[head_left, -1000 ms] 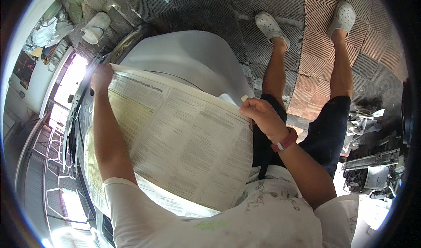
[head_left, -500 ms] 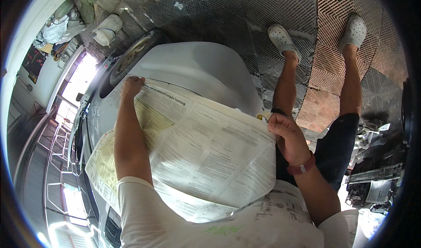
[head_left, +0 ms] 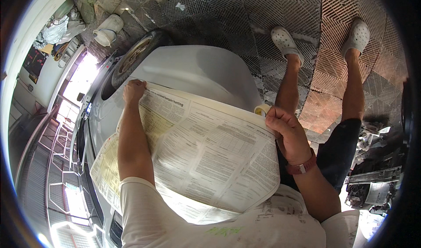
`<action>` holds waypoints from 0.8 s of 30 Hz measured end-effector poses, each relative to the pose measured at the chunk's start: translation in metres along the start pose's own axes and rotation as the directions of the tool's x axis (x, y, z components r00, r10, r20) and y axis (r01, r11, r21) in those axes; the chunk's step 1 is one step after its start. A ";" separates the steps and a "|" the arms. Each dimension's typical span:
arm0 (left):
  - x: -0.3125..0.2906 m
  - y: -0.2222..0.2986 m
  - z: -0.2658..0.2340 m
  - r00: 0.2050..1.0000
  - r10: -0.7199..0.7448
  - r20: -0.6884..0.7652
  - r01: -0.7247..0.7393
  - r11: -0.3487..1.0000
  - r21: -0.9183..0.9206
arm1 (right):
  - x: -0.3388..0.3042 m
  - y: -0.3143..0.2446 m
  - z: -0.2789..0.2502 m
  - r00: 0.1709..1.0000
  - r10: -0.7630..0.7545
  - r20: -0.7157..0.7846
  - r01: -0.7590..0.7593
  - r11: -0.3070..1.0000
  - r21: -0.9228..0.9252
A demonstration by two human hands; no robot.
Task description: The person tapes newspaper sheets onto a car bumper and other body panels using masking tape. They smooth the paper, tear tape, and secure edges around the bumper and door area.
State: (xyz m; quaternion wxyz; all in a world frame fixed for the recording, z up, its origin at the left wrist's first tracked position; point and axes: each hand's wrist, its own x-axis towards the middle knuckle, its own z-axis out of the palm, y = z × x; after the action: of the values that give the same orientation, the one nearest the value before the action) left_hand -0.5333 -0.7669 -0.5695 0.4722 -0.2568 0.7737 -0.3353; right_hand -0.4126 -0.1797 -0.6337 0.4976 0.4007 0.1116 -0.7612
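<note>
Spanning the far left, a bright doorway [head_left: 83, 77] shows beyond the car's flank, with crumpled plastic bags [head_left: 57, 31] and a white bucket [head_left: 107, 30] above it. Next comes the car wheel [head_left: 136, 57], just beyond the left hand [head_left: 134, 91], whose fingers are curled together, clamped on the upper left corner of a newspaper sheet [head_left: 210, 147]. The sheet lies between the arms, in front of the torso and over part of the silver-grey car panel [head_left: 206, 68]; the left forearm crosses its left part. A masking tape roll [head_left: 258, 111] sits at the fingertips of the right hand [head_left: 287, 132], its thumb and fingers pinched on the sheet's upper right corner. A leg stands close behind this hand.

The sheet's pale upper edge runs from hand to hand; its lower edge reaches the shirt. Past the panel's curved rim, ridged floor tiles [head_left: 289, 7] stretch beyond the clogs [head_left: 287, 45], with jumbled parts [head_left: 372, 178] bordering the right.
</note>
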 end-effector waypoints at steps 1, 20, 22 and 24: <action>-0.002 0.004 -0.002 1.000 0.000 -0.010 0.000 1.000 0.002 | 0.001 0.000 0.001 1.000 0.013 -0.021 -0.013 1.000 -0.004; -0.021 0.027 -0.007 0.993 0.033 -0.115 -0.028 0.999 0.043 | 0.002 0.003 0.008 0.998 0.033 -0.059 -0.039 0.993 -0.109; -0.021 0.026 -0.006 0.992 0.042 -0.118 -0.035 0.998 0.057 | 0.004 0.000 0.008 0.998 0.031 -0.056 -0.037 0.994 -0.104; -0.020 0.023 -0.006 0.992 0.047 -0.114 -0.040 0.997 0.067 | 0.007 0.001 0.006 0.999 0.015 -0.039 -0.019 0.995 -0.096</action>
State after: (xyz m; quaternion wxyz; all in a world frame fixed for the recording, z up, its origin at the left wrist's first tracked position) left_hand -0.5320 -0.7363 -0.5747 0.4418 -0.2045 0.7940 -0.3639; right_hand -0.4164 -0.1884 -0.6342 0.5205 0.3919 0.1541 -0.7428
